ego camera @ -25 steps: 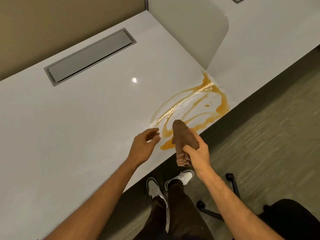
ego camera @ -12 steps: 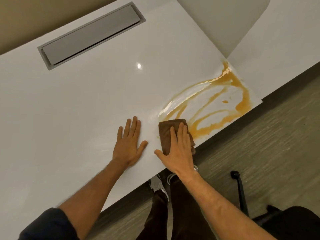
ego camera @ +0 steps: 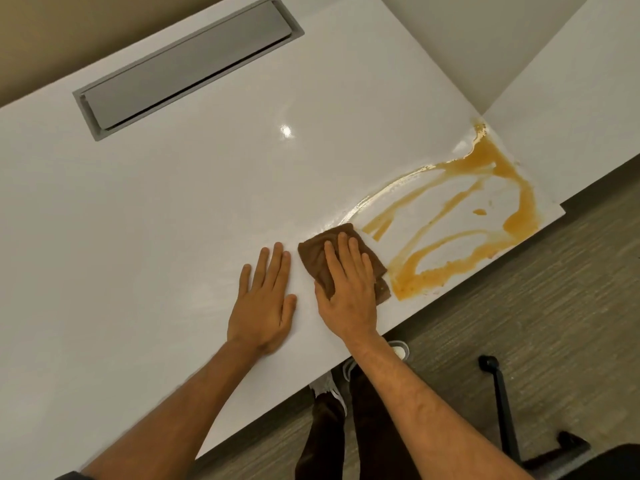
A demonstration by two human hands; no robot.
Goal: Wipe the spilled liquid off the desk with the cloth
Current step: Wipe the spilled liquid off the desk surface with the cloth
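Low in the middle, the left hand [ego camera: 263,306] lies flat on the desk [ego camera: 173,220]. Beside it the right hand [ego camera: 349,289], fingers straight, now presses down the cloth [ego camera: 315,251] it held up a moment ago. Wiping has begun. Most spilled liquid [ego camera: 485,159] waits farther right.

Desk [ego camera: 173,237] open rightward across the spill [ego camera: 493,161] — partition [ego camera: 450,29] rises at its far corner.
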